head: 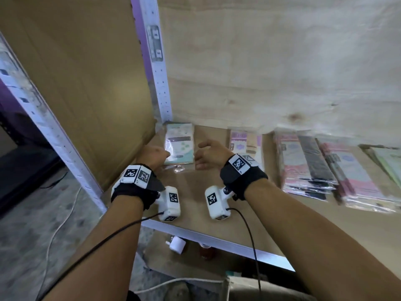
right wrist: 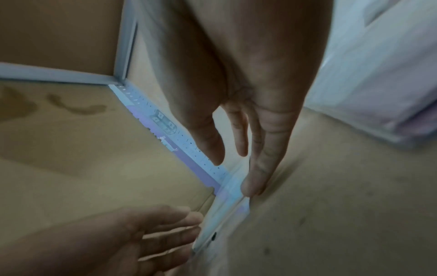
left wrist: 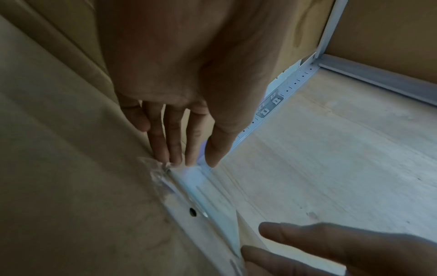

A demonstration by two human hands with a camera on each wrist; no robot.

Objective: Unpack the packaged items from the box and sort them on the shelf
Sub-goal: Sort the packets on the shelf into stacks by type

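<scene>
A pale green and white packet [head: 179, 144] in clear wrap lies flat on the brown shelf board [head: 195, 192], in its back left corner. My left hand [head: 163, 154] is at the packet's left edge and my right hand [head: 200, 156] at its right edge. In the left wrist view, straight left fingers [left wrist: 173, 149] touch the packet's [left wrist: 189, 177] wrapped edge. In the right wrist view, a straight right finger [right wrist: 254, 179] rests against the packet [right wrist: 229, 205], with the left hand [right wrist: 153, 233] opposite. Neither hand curls round it.
More wrapped packets lie to the right: a purple one [head: 245, 140], pink and black stacks [head: 303, 166] [head: 358, 177], and a green one [head: 388, 161]. A white upright post [head: 156, 68] and a cardboard side panel [head: 86, 83] close the corner. A white plug [head: 176, 244] lies below the shelf.
</scene>
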